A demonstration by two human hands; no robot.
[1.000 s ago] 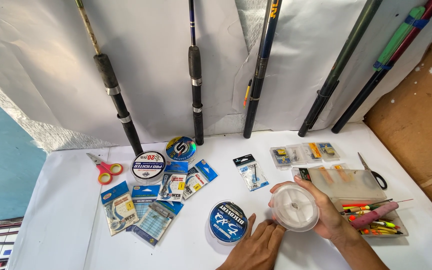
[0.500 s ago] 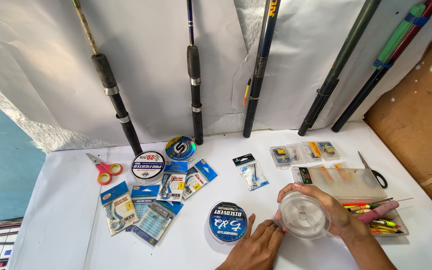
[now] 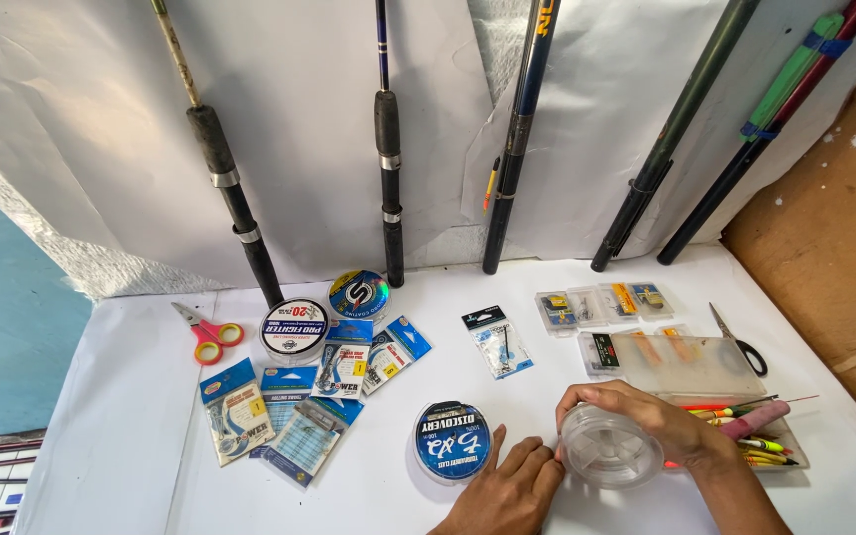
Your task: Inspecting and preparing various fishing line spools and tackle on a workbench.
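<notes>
My right hand (image 3: 666,421) grips a clear plastic spool of fishing line (image 3: 609,446), held low over the white table (image 3: 131,436) at the front right. My left hand (image 3: 507,485) rests on the table just left of it, fingertips touching the spool's left rim, holding nothing I can make out. A blue-labelled line spool (image 3: 451,441) lies flat right beside my left hand.
Hook packets (image 3: 289,391), two more line spools (image 3: 294,330), red scissors (image 3: 205,335), a small swivel packet (image 3: 497,340), a clear tackle box with floats (image 3: 705,381) and black scissors (image 3: 740,342) lie on the table. Several fishing rods (image 3: 388,149) lean on the back wall.
My right hand has carried the clear spool down and to the right, tilting it flatter toward the table. My left hand has shifted slightly right, following the spool's rim.
</notes>
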